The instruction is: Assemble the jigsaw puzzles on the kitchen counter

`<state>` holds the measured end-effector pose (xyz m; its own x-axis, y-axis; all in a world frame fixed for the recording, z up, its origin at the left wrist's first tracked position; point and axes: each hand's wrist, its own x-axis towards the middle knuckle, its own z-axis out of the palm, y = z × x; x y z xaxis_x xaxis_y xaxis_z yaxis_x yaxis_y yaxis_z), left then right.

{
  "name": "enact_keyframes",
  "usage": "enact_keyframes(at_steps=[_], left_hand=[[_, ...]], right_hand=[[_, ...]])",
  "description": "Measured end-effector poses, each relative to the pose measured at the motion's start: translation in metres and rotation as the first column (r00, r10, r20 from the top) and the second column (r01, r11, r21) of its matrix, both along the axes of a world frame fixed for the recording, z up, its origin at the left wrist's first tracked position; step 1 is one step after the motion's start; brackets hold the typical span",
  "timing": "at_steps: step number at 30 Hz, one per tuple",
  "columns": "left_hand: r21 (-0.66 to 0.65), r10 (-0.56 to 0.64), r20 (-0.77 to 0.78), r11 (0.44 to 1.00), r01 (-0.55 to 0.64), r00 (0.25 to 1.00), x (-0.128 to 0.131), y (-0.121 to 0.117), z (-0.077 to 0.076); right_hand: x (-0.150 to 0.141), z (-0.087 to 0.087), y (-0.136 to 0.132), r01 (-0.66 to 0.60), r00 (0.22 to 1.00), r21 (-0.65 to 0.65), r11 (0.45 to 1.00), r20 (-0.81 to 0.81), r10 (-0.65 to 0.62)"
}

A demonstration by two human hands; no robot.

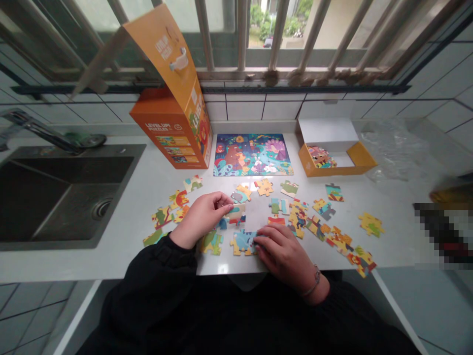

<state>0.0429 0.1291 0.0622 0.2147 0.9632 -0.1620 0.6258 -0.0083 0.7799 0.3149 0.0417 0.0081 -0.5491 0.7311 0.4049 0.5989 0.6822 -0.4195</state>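
My left hand [202,215] is closed in a pinch, thumb and fingers on the edge of a cream, teal and red puzzle piece [236,213]. That piece is above the counter, with a bit of blue showing under it. My right hand [283,250] is curled at the right end of a blue puzzle piece [243,241] with yellow edges, fingertips on it. Part of that piece is hidden under the fingers. Just beyond my right knuckles lies a red and yellow puzzle piece [276,220]. A green puzzle piece [212,242] lies beneath my left wrist.
Loose puzzle pieces [325,209] lie scattered on both sides of the white counter [399,231]. Behind them lies an assembled dark-blue puzzle [253,154]. An orange box [177,133] stands at back left, an open yellow box [336,167] at back right. A sink [139,170] is at left.
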Motion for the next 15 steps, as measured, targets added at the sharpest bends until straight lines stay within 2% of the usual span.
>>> enact_keyframes(at_steps=[5,8,12,15], left_hand=[[-0.040,0.026,0.035,0.999,-0.025,0.999,-0.010,-0.004,0.009],[-0.069,0.051,0.063,0.997,-0.046,0.997,-0.016,-0.013,0.015],[-0.176,0.055,0.138,0.984,-0.030,0.989,-0.010,-0.041,0.021],[-0.278,0.055,0.229,0.960,0.011,0.972,0.004,-0.070,0.017]], right_hand=[[0.002,0.000,-0.001,0.017,0.999,0.008,1.000,-0.044,-0.016],[0.004,0.003,-0.001,0.049,0.991,0.011,0.999,-0.123,-0.047],[0.006,0.011,-0.009,0.091,0.969,0.001,0.996,-0.232,-0.088],[0.006,0.017,-0.023,-0.012,0.969,-0.044,0.999,-0.246,0.001]])
